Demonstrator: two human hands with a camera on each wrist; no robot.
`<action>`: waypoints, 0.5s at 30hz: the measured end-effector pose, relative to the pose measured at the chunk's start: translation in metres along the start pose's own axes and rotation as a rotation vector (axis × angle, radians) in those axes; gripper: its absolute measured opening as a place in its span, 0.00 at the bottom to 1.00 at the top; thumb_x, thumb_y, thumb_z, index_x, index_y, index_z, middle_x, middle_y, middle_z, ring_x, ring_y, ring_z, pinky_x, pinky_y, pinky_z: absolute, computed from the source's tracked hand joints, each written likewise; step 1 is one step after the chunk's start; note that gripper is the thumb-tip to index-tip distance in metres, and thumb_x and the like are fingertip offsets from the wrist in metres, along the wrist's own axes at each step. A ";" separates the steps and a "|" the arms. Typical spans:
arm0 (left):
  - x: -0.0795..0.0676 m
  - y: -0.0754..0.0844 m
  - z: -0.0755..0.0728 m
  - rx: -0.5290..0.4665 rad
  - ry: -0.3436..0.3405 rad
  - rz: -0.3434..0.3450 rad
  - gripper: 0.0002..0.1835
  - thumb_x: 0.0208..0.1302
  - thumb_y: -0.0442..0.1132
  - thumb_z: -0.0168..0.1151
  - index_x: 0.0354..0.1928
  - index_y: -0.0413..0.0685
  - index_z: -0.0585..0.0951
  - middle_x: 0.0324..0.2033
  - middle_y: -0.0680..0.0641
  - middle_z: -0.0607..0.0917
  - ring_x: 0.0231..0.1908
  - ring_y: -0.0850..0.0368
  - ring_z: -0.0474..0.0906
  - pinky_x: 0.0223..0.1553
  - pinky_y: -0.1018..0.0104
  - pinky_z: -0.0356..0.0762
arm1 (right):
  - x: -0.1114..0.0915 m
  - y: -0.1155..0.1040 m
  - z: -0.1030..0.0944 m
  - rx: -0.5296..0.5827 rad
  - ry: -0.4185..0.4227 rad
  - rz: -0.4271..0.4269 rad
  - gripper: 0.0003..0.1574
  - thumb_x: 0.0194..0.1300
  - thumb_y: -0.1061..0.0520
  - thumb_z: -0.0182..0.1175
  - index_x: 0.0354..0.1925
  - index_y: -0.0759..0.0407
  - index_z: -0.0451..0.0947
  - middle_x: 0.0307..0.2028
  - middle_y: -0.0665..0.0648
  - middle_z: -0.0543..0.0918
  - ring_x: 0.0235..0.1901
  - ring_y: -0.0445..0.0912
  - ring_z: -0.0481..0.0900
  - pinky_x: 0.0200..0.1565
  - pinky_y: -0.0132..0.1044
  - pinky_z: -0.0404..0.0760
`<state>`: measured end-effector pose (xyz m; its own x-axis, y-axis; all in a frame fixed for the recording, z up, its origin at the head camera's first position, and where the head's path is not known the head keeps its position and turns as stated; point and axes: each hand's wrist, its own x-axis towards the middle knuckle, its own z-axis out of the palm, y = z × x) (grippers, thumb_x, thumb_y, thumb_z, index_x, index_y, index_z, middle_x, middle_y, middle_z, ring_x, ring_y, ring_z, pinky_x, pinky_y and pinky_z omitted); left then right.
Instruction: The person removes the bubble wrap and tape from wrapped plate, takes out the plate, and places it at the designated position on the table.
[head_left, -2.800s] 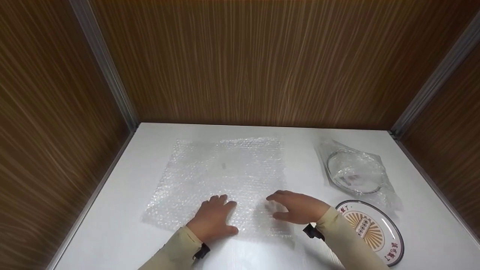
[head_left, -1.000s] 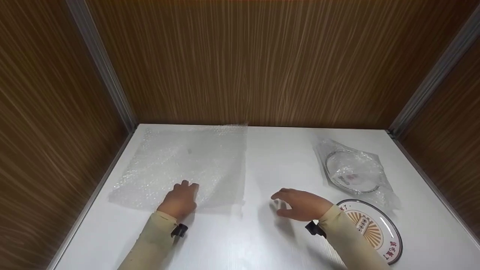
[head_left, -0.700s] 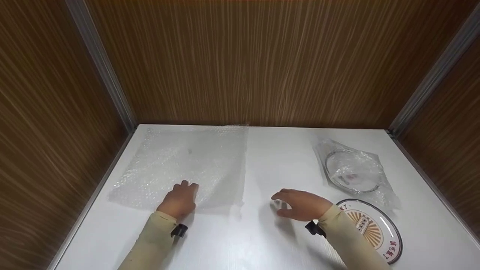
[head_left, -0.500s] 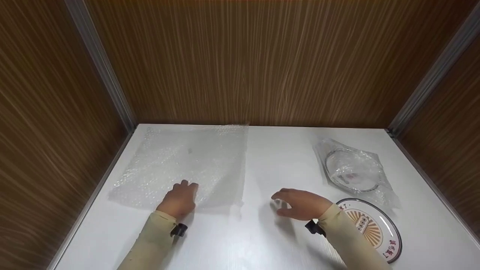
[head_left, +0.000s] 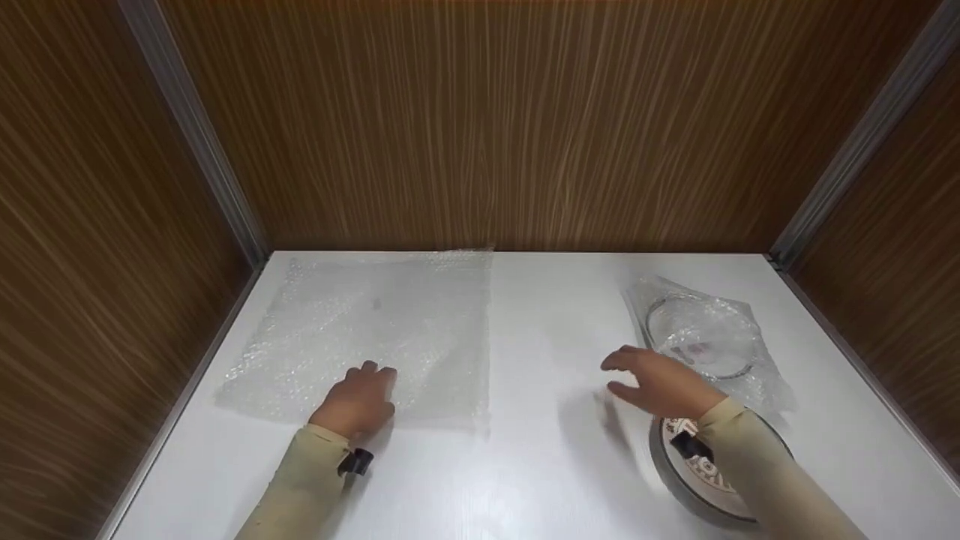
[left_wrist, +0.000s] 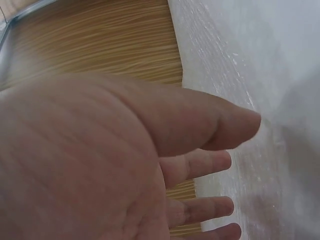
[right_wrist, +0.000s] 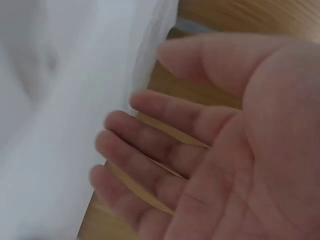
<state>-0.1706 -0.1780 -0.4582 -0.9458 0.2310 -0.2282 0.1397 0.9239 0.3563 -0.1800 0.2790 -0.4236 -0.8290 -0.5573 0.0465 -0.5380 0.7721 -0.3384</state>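
Observation:
A flat sheet of bubble wrap (head_left: 375,322) lies on the left half of the white table. My left hand (head_left: 356,401) is over its front edge, fingers relaxed and pointing away from me; the left wrist view shows thumb and fingers apart with nothing between them. My right hand (head_left: 660,382) hovers right of centre, thumb and fingers spread, its palm bare in the right wrist view. Beneath my right wrist lies a round plate (head_left: 694,480) with a dark rim and a printed pattern, partly hidden by the sleeve. Close by, a second plate (head_left: 712,337) shows through clear bubble wrap.
Wood-grain panels (head_left: 480,127) enclose the table (head_left: 532,480) at the back and both sides. Metal posts (head_left: 202,142) stand at the rear corners. The wrapped plate lies behind the bare one, near the table's right side.
The bubble wrap has shifted left and back, along with my left hand, which then stays there. Most recently my right hand has moved right and slightly away, over the plates' side.

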 end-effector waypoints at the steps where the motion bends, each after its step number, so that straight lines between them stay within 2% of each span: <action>1: 0.000 0.001 0.000 0.000 0.003 0.003 0.26 0.66 0.34 0.60 0.66 0.37 0.75 0.63 0.30 0.74 0.60 0.31 0.72 0.59 0.35 0.75 | -0.002 0.009 -0.007 0.005 0.039 0.021 0.16 0.70 0.59 0.64 0.54 0.64 0.82 0.49 0.60 0.86 0.50 0.58 0.84 0.54 0.57 0.82; 7: -0.001 0.004 -0.003 0.003 0.004 0.027 0.25 0.69 0.40 0.63 0.64 0.36 0.76 0.57 0.33 0.77 0.56 0.34 0.74 0.56 0.37 0.75 | -0.023 0.075 -0.050 0.045 0.276 0.243 0.18 0.70 0.64 0.60 0.55 0.72 0.78 0.49 0.72 0.82 0.49 0.67 0.81 0.52 0.67 0.78; 9: -0.002 0.005 -0.004 -0.001 0.000 0.025 0.26 0.69 0.41 0.64 0.65 0.36 0.76 0.56 0.34 0.77 0.56 0.34 0.74 0.57 0.37 0.75 | -0.031 0.100 -0.060 0.039 0.308 0.351 0.22 0.71 0.62 0.58 0.58 0.76 0.74 0.51 0.77 0.78 0.51 0.71 0.77 0.52 0.70 0.75; 12: -0.001 0.004 -0.003 0.001 -0.005 0.023 0.27 0.69 0.43 0.64 0.64 0.35 0.76 0.52 0.35 0.78 0.53 0.36 0.75 0.55 0.38 0.75 | -0.043 0.138 -0.070 0.049 0.284 0.502 0.30 0.74 0.56 0.55 0.62 0.81 0.68 0.55 0.84 0.72 0.55 0.77 0.72 0.55 0.73 0.70; 15: 0.001 0.003 -0.001 0.010 0.002 0.025 0.24 0.68 0.44 0.64 0.60 0.36 0.78 0.47 0.37 0.78 0.49 0.38 0.75 0.52 0.39 0.76 | -0.056 0.167 -0.072 0.081 0.141 0.636 0.43 0.77 0.47 0.51 0.65 0.86 0.58 0.60 0.89 0.65 0.60 0.81 0.66 0.58 0.74 0.69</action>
<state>-0.1712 -0.1759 -0.4562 -0.9424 0.2540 -0.2176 0.1667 0.9207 0.3528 -0.2349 0.4614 -0.4149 -0.9966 0.0500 -0.0650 0.0724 0.9091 -0.4102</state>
